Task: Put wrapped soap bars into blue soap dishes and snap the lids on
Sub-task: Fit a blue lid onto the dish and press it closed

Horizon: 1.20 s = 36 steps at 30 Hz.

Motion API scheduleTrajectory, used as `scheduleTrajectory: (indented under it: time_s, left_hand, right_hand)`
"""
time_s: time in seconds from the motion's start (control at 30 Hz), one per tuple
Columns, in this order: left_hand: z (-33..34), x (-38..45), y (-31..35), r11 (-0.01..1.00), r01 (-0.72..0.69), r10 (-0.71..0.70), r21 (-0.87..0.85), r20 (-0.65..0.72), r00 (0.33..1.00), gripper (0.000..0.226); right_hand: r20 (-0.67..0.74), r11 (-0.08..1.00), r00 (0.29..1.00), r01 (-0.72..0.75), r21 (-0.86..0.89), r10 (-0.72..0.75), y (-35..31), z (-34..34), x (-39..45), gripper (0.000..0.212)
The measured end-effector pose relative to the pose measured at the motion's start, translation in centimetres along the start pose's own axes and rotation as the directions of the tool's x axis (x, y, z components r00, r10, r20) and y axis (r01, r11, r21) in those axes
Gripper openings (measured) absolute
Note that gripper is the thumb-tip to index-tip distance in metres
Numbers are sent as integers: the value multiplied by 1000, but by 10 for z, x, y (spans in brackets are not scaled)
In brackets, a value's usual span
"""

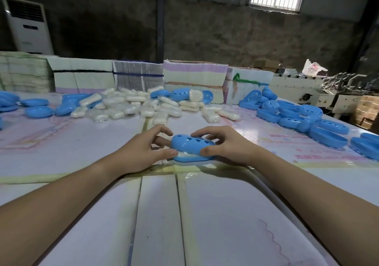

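Two hands holding lid, dish, soap inside

1 head-worn wide-angle view, facing forward and down.
It looks from above along both forearms to the left hand and right hand, which sit near and central; the table fills the lower frame, its edges bowed, and the back wall stands far off.

Blue heart-holed lid tilted over wrapped soap in dish
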<state>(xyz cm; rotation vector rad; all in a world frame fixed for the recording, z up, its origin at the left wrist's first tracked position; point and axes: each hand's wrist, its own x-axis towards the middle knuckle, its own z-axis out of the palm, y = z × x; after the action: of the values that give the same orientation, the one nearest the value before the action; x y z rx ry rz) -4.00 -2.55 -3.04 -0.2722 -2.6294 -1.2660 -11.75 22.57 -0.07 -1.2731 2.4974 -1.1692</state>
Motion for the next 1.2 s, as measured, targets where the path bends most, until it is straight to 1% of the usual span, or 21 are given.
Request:
scheduleTrajectory:
  time_s: [0.13, 0.27, 0.33, 0.53, 0.7, 0.83, 0.93, 1.07, 1.13, 1.2]
  left_hand:
    - [1, -2, 3, 999, 3, -2, 32, -15, 1000, 35]
    - [2, 0, 3, 993, 51, -41, 111, -90, 995, 24]
    - [1, 0, 3, 990, 63, -54, 130, -68, 996, 24]
    - [0, 1, 3, 994, 63, -60, 86, -35, 998, 25]
    - [-3, 3, 6, 996, 87, -87, 1, 2, 996, 15]
    - [-4, 4, 7, 995, 97, -97, -9, 19, 995, 13]
    - [-3, 3, 6, 996, 89, -89, 3, 9, 996, 16]
    - [-3, 1, 4, 996, 70, -71, 56, 7, 997, 30]
    - [-3, 1, 3, 992, 69, -70, 105, 6, 998, 37]
    - [-2, 2, 4, 986, 60, -61, 157, 4, 998, 39]
  right_hand:
    - [3, 1000, 1000, 14, -9, -14, 1, -1, 0, 35]
    - [8, 1000, 1000, 20, 7, -20, 1, 0, 0, 36]
    - [12, 999, 1000, 19, 33, -20, 1, 2, 0, 35]
    - [-11, 996, 1000, 20, 82, -20, 1, 2, 0, 30]
    - [-7, 995, 999, 37, 90, -37, 2, 2, 1, 31]
    - [-12, 995, 1000, 25, 95, -24, 2, 0, 1, 30]
    - [-5, 996, 1000, 6, 94, -6, 1, 0, 1, 29]
    - [4, 999, 1000, 5, 44, -5, 1, 1, -1, 32]
    - [-3, 999, 1000, 9, 49, -8, 2, 1, -2, 30]
    - [-6, 999, 1000, 14, 46, -14, 1, 1, -1, 29]
